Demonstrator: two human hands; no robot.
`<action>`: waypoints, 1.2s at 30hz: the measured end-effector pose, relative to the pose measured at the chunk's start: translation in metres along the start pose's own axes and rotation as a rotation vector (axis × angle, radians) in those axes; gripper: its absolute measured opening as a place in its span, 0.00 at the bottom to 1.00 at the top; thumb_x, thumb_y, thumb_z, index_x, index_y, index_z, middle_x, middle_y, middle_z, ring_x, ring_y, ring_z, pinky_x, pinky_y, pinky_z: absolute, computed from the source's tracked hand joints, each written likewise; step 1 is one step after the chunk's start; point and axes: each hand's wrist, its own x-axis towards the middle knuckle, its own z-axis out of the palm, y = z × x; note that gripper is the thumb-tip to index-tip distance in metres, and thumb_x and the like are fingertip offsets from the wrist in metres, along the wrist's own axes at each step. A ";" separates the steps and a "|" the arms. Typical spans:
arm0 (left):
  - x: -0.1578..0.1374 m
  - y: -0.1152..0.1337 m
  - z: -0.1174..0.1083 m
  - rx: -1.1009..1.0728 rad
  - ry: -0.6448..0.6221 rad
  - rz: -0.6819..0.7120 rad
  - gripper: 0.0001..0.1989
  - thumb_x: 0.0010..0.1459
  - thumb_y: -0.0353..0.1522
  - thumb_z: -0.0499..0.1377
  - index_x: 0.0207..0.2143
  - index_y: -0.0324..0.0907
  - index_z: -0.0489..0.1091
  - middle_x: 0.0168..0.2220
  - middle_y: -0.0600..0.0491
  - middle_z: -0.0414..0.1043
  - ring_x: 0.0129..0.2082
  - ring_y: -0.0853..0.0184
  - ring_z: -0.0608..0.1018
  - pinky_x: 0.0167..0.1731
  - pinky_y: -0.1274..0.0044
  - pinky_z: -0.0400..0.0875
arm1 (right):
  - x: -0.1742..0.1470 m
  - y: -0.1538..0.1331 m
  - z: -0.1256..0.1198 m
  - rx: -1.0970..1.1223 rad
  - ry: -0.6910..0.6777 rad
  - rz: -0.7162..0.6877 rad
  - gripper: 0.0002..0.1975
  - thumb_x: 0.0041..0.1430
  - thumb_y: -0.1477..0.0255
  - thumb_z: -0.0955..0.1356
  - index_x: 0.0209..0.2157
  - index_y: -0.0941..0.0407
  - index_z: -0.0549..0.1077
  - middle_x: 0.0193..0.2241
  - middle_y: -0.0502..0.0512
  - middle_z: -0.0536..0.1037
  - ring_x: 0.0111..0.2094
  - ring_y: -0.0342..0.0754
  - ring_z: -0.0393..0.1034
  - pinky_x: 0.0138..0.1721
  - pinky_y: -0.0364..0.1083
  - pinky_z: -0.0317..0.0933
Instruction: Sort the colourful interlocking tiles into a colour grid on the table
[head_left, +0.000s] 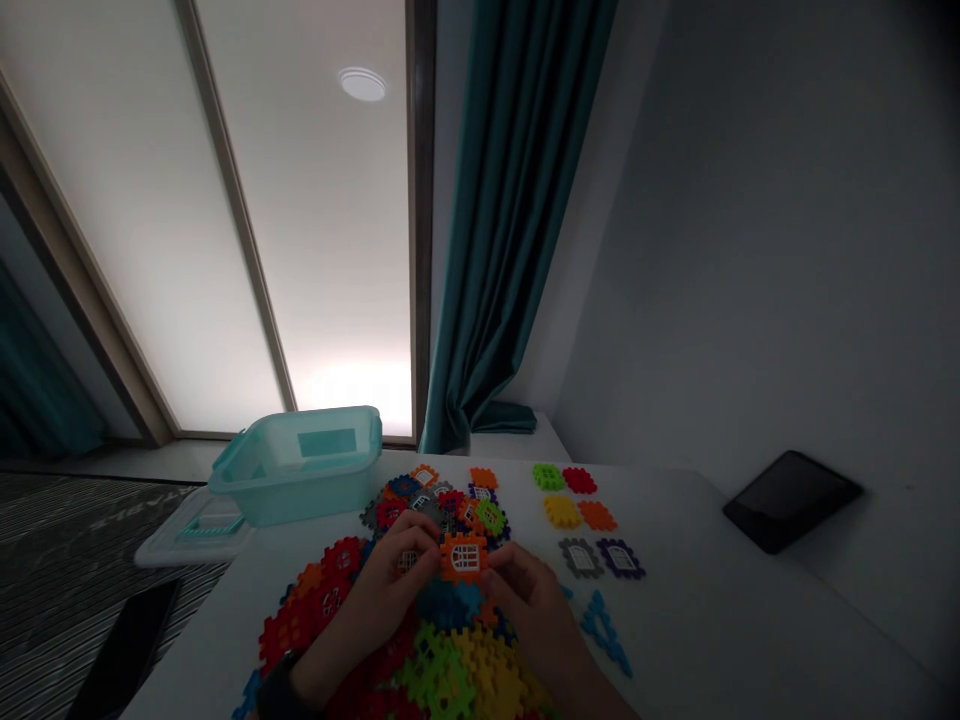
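Note:
An orange plastic building tile (454, 572) with a white window insert is up in front of me, above a heap of similar tiles. My right hand (529, 600) pinches its right edge between thumb and fingers. At its left edge, the closed fingers of my left hand (397, 565) meet the tile. A black band (277, 690) circles my left wrist. Beneath the hands lie yellow tiles (491, 675), green tiles (435, 670) and blue tiles (450, 605). Red tiles (289, 630) spread to the left of my left forearm, which hides part of the heap.
A teal plastic bin (307, 495) stands at the back left, beside a clear lid (195, 530). Green, red, yellow, orange, grey and purple tiles (621, 558) lie in pairs on the right. Nearby is a blue triangular piece (606, 635). A black tablet (793, 500) lies far right.

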 end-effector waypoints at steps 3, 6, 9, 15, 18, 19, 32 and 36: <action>0.001 -0.001 -0.001 -0.013 0.010 -0.018 0.19 0.68 0.45 0.55 0.28 0.43 0.70 0.43 0.48 0.70 0.42 0.58 0.75 0.45 0.70 0.69 | 0.001 0.006 0.004 0.111 -0.029 0.056 0.20 0.58 0.52 0.72 0.29 0.55 0.72 0.25 0.48 0.73 0.28 0.46 0.68 0.31 0.44 0.61; 0.001 -0.001 0.000 -0.004 0.023 -0.038 0.19 0.67 0.45 0.55 0.27 0.43 0.69 0.42 0.48 0.70 0.42 0.59 0.74 0.44 0.70 0.68 | -0.001 0.008 0.006 0.143 -0.027 0.075 0.18 0.58 0.54 0.72 0.29 0.55 0.71 0.26 0.48 0.72 0.28 0.46 0.67 0.31 0.43 0.60; 0.001 -0.002 0.001 -0.001 0.013 -0.052 0.18 0.67 0.44 0.56 0.28 0.42 0.70 0.42 0.48 0.70 0.42 0.59 0.74 0.44 0.70 0.68 | -0.003 0.007 0.006 0.139 -0.036 0.067 0.18 0.60 0.55 0.71 0.28 0.54 0.70 0.25 0.48 0.71 0.28 0.46 0.66 0.31 0.43 0.59; 0.001 -0.002 0.002 -0.054 -0.011 -0.044 0.18 0.68 0.44 0.54 0.30 0.42 0.70 0.41 0.49 0.69 0.42 0.60 0.74 0.44 0.72 0.66 | -0.002 0.008 0.006 0.098 -0.029 0.083 0.16 0.61 0.58 0.69 0.27 0.54 0.67 0.24 0.47 0.68 0.27 0.46 0.64 0.31 0.44 0.58; 0.000 -0.004 0.002 -0.074 -0.053 -0.057 0.17 0.66 0.44 0.57 0.31 0.42 0.71 0.41 0.50 0.68 0.42 0.61 0.73 0.41 0.73 0.67 | -0.001 0.008 0.005 0.096 -0.038 0.089 0.15 0.62 0.60 0.67 0.27 0.54 0.66 0.25 0.47 0.68 0.27 0.45 0.63 0.32 0.44 0.58; 0.000 -0.005 0.002 -0.077 -0.068 -0.066 0.17 0.66 0.44 0.58 0.31 0.42 0.71 0.41 0.50 0.67 0.42 0.61 0.73 0.40 0.74 0.67 | -0.001 0.008 0.005 0.092 -0.042 0.082 0.14 0.62 0.60 0.67 0.27 0.54 0.66 0.25 0.47 0.68 0.28 0.46 0.63 0.32 0.44 0.58; -0.003 0.002 0.003 0.115 -0.088 -0.081 0.16 0.69 0.42 0.52 0.36 0.43 0.73 0.36 0.51 0.72 0.38 0.61 0.75 0.38 0.74 0.67 | -0.003 0.002 -0.006 -0.464 0.100 -0.530 0.09 0.73 0.68 0.62 0.37 0.52 0.71 0.34 0.53 0.73 0.36 0.49 0.70 0.38 0.47 0.64; -0.006 0.006 0.002 0.180 -0.093 -0.070 0.14 0.67 0.43 0.54 0.40 0.44 0.72 0.38 0.51 0.74 0.40 0.60 0.76 0.40 0.72 0.68 | -0.002 0.006 -0.014 -0.733 0.110 -0.770 0.08 0.73 0.73 0.61 0.43 0.52 0.72 0.36 0.55 0.74 0.36 0.49 0.70 0.38 0.48 0.65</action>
